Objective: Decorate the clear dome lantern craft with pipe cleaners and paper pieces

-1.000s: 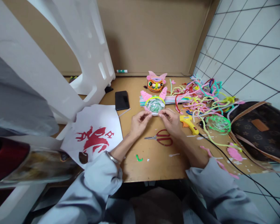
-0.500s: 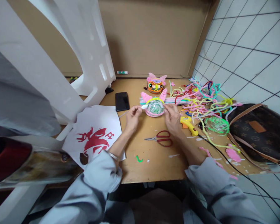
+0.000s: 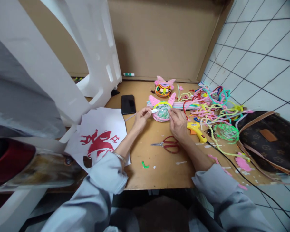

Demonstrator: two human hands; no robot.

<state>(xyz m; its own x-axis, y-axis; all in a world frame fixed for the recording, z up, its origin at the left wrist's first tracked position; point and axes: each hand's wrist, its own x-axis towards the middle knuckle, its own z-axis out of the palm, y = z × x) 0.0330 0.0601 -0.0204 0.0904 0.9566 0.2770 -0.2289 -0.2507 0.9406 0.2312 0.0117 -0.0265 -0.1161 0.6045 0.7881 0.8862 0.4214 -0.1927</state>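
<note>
My left hand (image 3: 143, 119) pinches a thin pale strip with a white, thicker tip (image 3: 154, 111); its tail sticks out to the left behind the fingers. At the right edge of a round green-and-white piece (image 3: 162, 111) my right hand (image 3: 178, 120) is closed, fingertips together. What it grips, the piece's edge or something small, I cannot make out. This piece has a yellow band, a pink rim and two fuzzy pink ears. Behind it sits a finished-looking lion-like head (image 3: 163, 89) with eyes and pink ears. Red-handled scissors (image 3: 169, 144) lie below, between my forearms.
Tangled pipe cleaners (image 3: 211, 103) spread at the right, near a yellow glue gun (image 3: 196, 131), a green coiled disc (image 3: 226, 132) and a brown bag (image 3: 270, 141). A black phone (image 3: 128, 104) and white paper with red shapes (image 3: 99, 129) lie left.
My left hand has brought the white tip slightly rightward, over the left edge of the round piece. The right hand stays at the other edge. The whole view has shifted a little.
</note>
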